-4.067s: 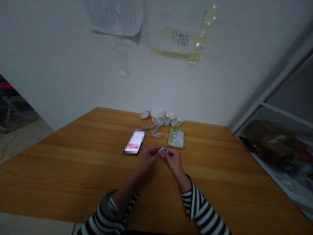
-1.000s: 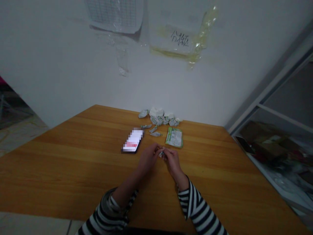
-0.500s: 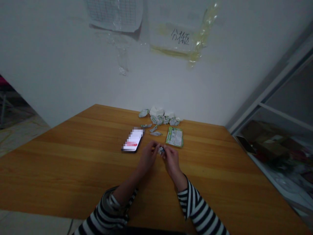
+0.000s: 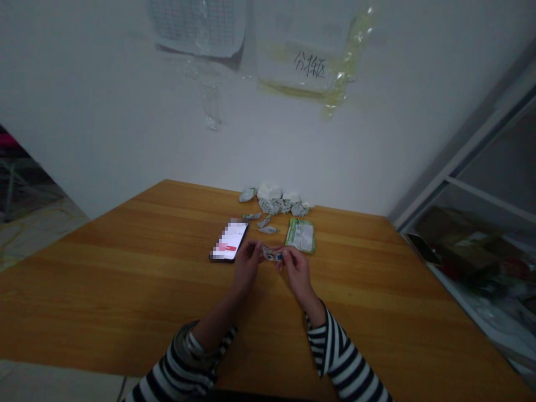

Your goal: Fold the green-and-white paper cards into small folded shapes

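Centre of frame, just below the middle: left hand and right hand meet above the bench, both striped sleeves coming in from the bottom edge. Between them is a small printed strip, white with dark and green marks, held a little above the wood, not lying on it. Each grip is pressed shut on one end of the strip with thumb and fingertips, so it spans the gap between the hands. Pinching both ends likely keeps such a light, thin piece taut and flat. It is too small to tell whether it is folded or creased. Just left of the left hand a phone lies flat, screen up and lit, close enough to glance at. Just beyond the right hand a green packet lies flat, near but not touching. Further up the frame three small folded pieces sit in a loose group, and past them a pile of crumpled wrappers rests against the wall edge of the bench, probably pushed back out of the hands' way. Upper centre, a taped plastic sleeve with a handwritten note. Upper left of it, a grid sheet. Right edge, a metal shelf with dim clutter.
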`<state>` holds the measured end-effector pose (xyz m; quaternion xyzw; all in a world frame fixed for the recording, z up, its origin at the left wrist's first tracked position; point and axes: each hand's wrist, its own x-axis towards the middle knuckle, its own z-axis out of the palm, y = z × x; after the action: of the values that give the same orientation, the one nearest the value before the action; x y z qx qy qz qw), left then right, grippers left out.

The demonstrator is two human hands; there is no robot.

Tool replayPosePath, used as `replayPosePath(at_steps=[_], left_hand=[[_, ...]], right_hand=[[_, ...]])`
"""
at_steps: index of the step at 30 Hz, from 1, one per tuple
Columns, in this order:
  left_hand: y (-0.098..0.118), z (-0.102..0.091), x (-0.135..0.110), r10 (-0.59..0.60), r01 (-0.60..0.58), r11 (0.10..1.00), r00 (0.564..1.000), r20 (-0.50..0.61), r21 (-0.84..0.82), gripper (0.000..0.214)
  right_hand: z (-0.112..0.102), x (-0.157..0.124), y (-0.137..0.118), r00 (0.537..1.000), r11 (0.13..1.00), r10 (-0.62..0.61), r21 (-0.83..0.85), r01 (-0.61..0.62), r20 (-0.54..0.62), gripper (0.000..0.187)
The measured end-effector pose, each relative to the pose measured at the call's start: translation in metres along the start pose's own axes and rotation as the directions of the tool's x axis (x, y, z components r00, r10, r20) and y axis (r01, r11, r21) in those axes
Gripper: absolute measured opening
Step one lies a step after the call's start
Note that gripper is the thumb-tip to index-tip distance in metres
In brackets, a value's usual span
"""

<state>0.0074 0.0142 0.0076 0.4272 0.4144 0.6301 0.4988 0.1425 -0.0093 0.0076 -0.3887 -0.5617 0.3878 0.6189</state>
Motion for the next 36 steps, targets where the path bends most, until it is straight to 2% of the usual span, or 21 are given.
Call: replayPosePath(at_steps=[4, 7, 11, 16, 21, 25, 28, 32, 36], left_hand=[[0.003, -0.002, 0.001, 0.048, -0.047, 0.999, 0.998, -0.05, 0.023, 0.03], [0.007, -0.001, 0.0, 0.123, -0.117, 0.988, 0.991, -0.054, 0.096, 0.025], [0.013, 0.002, -0.004, 0.22, -0.211, 0.959, 0.975, -0.026, 0.192, 0.017], [0.015, 0.002, -0.007, 0.271, -0.26, 0.928, 0.963, -0.003, 0.268, 0.014], [0.012, 0.003, -0.008, 0.289, -0.278, 0.905, 0.957, 0.014, 0.321, 0.011], [0.011, 0.003, -0.008, 0.272, -0.241, 0.917, 0.961, -0.053, 0.319, 0.012], [0.009, 0.003, -0.007, 0.186, -0.165, 0.966, 0.978, -0.096, 0.198, 0.017], [0.004, 0.004, -0.007, 0.066, -0.066, 0.998, 0.994, -0.085, 0.0, 0.023], [0.002, 0.006, -0.007, 0.024, -0.027, 0.998, 0.999, -0.046, -0.059, 0.029]], right_hand=[[-0.001, -0.002, -0.01, 0.989, 0.969, -0.122, -0.204, 0.138, 0.089, 0.026], [-0.002, -0.004, -0.017, 0.967, 0.93, -0.18, -0.29, 0.227, 0.18, 0.025], [-0.002, -0.007, -0.018, 0.966, 0.918, -0.13, -0.342, 0.202, 0.222, 0.025], [-0.001, -0.009, -0.012, 0.976, 0.911, -0.055, -0.389, 0.136, 0.211, 0.033], [0.007, -0.012, -0.009, 0.988, 0.92, -0.076, -0.372, 0.121, 0.133, 0.023], [0.011, -0.013, -0.003, 0.992, 0.933, -0.063, -0.348, 0.096, 0.106, 0.017], [0.012, -0.011, 0.005, 0.999, 0.956, -0.006, -0.294, 0.015, 0.033, 0.015], [0.014, -0.009, 0.017, 0.991, 0.981, 0.118, -0.145, -0.127, -0.067, 0.018], [0.015, -0.01, 0.024, 0.972, 0.981, 0.179, -0.047, -0.188, -0.151, 0.022]])
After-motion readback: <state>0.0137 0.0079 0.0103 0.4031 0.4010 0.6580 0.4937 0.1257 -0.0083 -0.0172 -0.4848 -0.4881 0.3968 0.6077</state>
